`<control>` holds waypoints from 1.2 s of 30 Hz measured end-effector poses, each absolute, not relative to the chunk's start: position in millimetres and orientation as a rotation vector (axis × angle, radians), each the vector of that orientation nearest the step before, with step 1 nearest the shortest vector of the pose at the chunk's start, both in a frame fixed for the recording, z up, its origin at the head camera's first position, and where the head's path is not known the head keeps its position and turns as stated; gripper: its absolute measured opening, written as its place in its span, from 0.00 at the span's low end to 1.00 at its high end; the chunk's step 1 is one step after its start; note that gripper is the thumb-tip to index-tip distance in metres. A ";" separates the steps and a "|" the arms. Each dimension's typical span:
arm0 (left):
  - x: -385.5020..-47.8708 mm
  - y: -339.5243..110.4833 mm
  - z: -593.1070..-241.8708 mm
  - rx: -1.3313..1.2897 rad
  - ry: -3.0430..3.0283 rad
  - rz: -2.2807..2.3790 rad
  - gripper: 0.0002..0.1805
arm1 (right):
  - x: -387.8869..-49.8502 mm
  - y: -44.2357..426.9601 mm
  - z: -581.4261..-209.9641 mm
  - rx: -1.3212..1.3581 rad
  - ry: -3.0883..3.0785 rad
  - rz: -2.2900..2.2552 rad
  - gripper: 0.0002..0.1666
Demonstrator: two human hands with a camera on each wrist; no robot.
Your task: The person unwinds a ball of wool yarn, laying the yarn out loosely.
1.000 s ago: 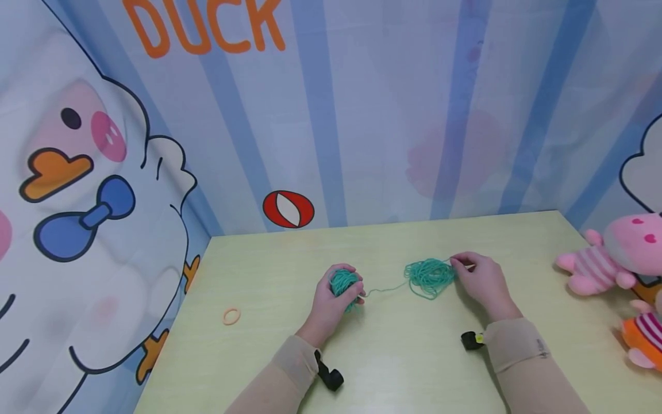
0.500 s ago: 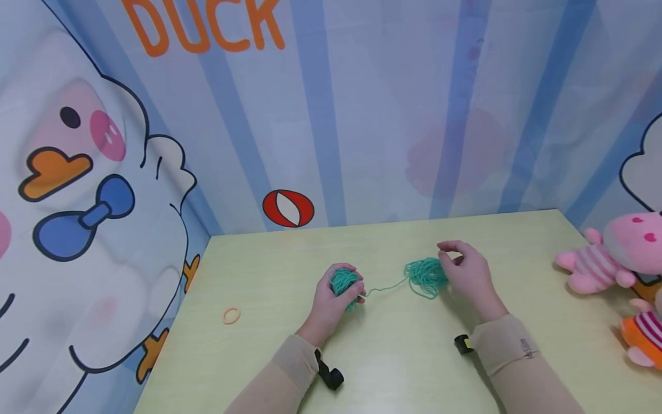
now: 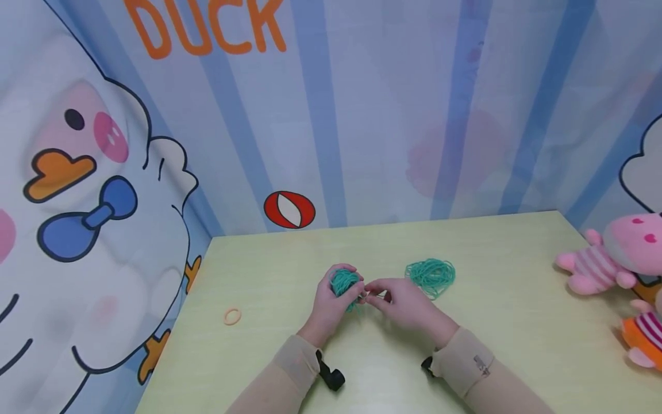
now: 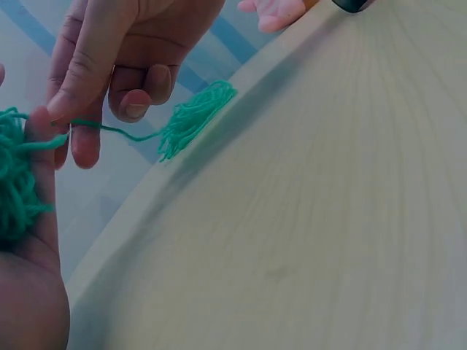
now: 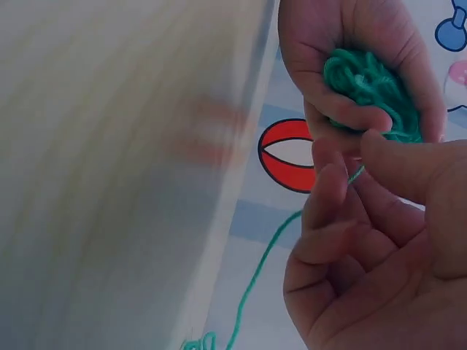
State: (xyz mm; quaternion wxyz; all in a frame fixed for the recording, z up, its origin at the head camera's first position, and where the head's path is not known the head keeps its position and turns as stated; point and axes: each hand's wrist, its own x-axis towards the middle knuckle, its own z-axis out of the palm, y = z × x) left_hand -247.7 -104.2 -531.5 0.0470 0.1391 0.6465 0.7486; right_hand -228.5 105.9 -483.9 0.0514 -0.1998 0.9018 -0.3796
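Observation:
My left hand (image 3: 330, 303) grips a wound ball of green yarn (image 3: 343, 281), the thumb lying across its right side. Close beside that thumb, my right hand (image 3: 411, 305) pinches the yarn strand (image 4: 117, 131) between thumb and forefinger. From the pinch the strand trails to a loose heap of green yarn (image 3: 433, 276) on the table, behind and to the right of the right hand. In the right wrist view the yarn ball (image 5: 372, 87) sits inside the curled left fingers. The right fingers partly hide the strand there.
An orange ring (image 3: 232, 316) lies on the pale table (image 3: 258, 368) at the left. A pink plush toy (image 3: 600, 264) and an orange-striped plush toy (image 3: 643, 336) sit at the right edge. A printed duck curtain (image 3: 377, 115) closes off the back.
My right hand has left the loose yarn heap and moved left to the ball, where it pinches the strand. The left hand stays in place, holding the ball.

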 end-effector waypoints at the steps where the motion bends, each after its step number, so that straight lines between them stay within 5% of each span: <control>1: -247.7 -104.0 -532.4 0.424 1.970 2.287 0.27 | -228.1 104.7 -484.9 -0.600 2.756 -1.145 0.14; 20: -249.1 -105.8 -535.4 0.429 1.943 2.283 0.29 | -241.2 162.3 -474.6 -0.419 2.884 -1.359 0.10; 36: -247.7 -104.1 -532.7 0.415 1.944 2.296 0.26 | -263.0 215.1 -494.8 -0.175 2.953 -1.346 0.19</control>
